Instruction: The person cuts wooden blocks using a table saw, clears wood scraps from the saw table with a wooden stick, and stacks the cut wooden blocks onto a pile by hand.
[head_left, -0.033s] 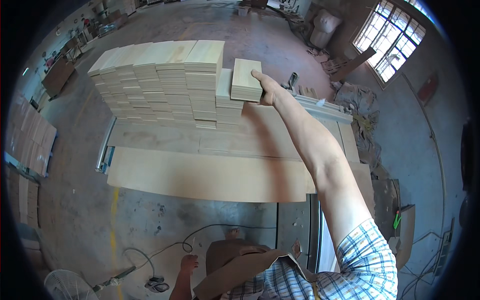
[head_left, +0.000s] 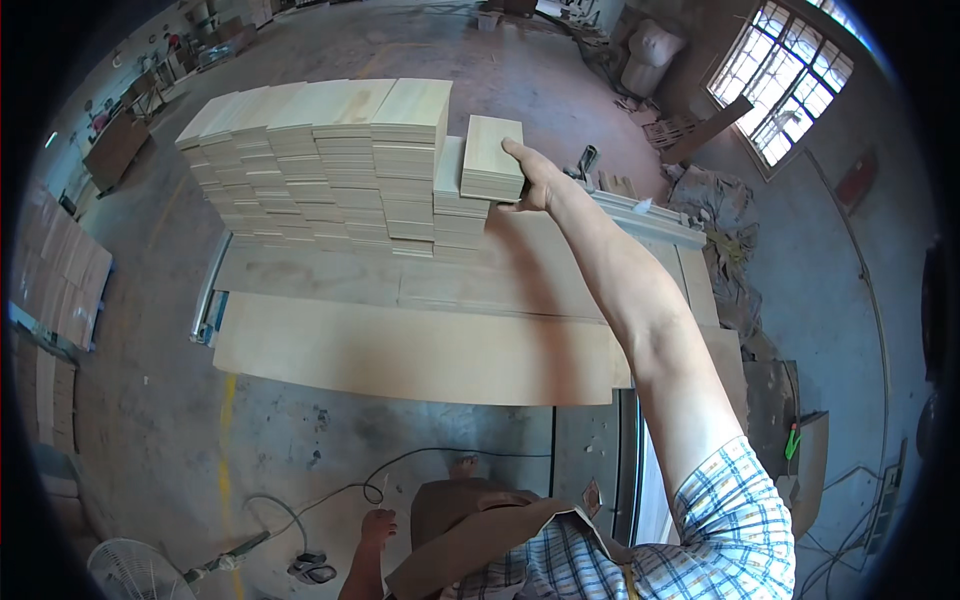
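At the end of my outstretched arm, my right hand (head_left: 535,182) grips a small stack of wooden boards (head_left: 492,160) by its right side, thumb on top and fingers low at the edge. That stack sits level over the right end of a lower pile of boards (head_left: 459,220); whether it rests on the pile I cannot tell. Directly left stands a taller row of stacked pale boards (head_left: 350,165). My left hand (head_left: 378,527) hangs low beside the brown apron (head_left: 455,525), its fingers curled, with nothing seen in them.
The boards stand on a workbench (head_left: 300,270) with a long pale panel (head_left: 410,350) along its near side. A metal rail (head_left: 640,215) runs along the bench's far right. A cable (head_left: 420,452) crosses the floor near a fan (head_left: 135,570). More boards (head_left: 65,265) stand far left.
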